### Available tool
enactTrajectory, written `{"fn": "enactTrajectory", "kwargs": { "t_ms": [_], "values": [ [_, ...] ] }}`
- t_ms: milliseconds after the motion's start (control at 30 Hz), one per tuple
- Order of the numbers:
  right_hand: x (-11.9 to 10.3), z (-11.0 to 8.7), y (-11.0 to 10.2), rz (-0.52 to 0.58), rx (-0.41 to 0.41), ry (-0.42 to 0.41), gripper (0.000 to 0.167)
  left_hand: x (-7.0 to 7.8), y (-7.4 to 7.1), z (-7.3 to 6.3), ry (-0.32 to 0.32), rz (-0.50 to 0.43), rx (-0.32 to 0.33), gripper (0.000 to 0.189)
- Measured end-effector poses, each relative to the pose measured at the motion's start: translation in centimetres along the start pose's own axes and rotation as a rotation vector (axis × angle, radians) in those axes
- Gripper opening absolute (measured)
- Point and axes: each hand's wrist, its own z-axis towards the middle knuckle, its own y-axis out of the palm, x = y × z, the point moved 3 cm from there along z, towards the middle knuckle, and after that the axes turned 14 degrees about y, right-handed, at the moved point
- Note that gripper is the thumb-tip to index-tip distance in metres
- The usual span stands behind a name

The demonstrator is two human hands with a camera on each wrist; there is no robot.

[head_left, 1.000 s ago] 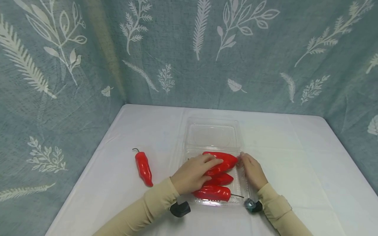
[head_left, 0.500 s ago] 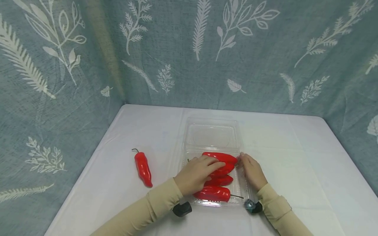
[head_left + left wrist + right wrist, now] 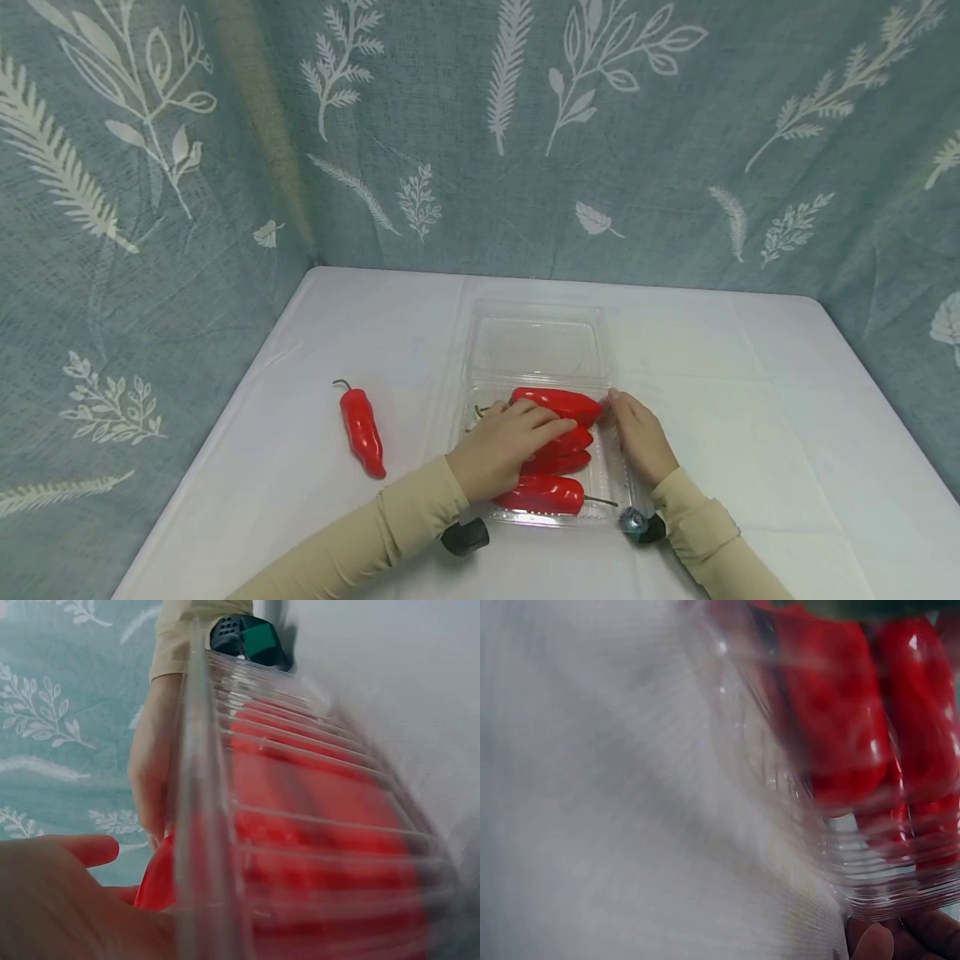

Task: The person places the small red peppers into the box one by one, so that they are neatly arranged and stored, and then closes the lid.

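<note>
Clear box: it sits on the white counter, with its lid flipped back on the far side.
Peppers in the box: a back pepper, an upper middle pepper, a lower middle pepper and a front pepper with its stem poking right.
Lone pepper: out on the counter, well left of the box.
Left hand: it lies on top of the peppers; its fingers look loose and touch them without curling round one.
Right hand: its fingers lean on the box's right side, let go of everything.
Peppers rolling: maybe they could roll over each other if the left hand pushes too hard.
Box sliding: it might skid or bend if the right hand stops leaning on it.
Stem trouble: it reaches the right edge, so a shut lid could maybe catch it.
Since one second ago: the upper middle pepper is nearer the person and less mixed up with the back pepper; the left hand is a bit more to the right. The box and right hand look the same.
</note>
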Motion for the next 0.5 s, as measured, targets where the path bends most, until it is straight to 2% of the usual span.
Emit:
{"fn": "enactTrajectory", "kwargs": {
  "t_ms": [200, 500],
  "values": [
    [-0.10, -0.05, 0.01, -0.009, 0.007, 0.007, 0.056, 0.12, 0.14, 0.14, 0.029, 0.006, 0.029, 0.072],
    [-0.09, -0.17, 0.10, -0.011, -0.002, 0.020, 0.057, 0.20, 0.39, 0.27, 0.050, 0.074, 0.043, 0.060]
  ]
}}
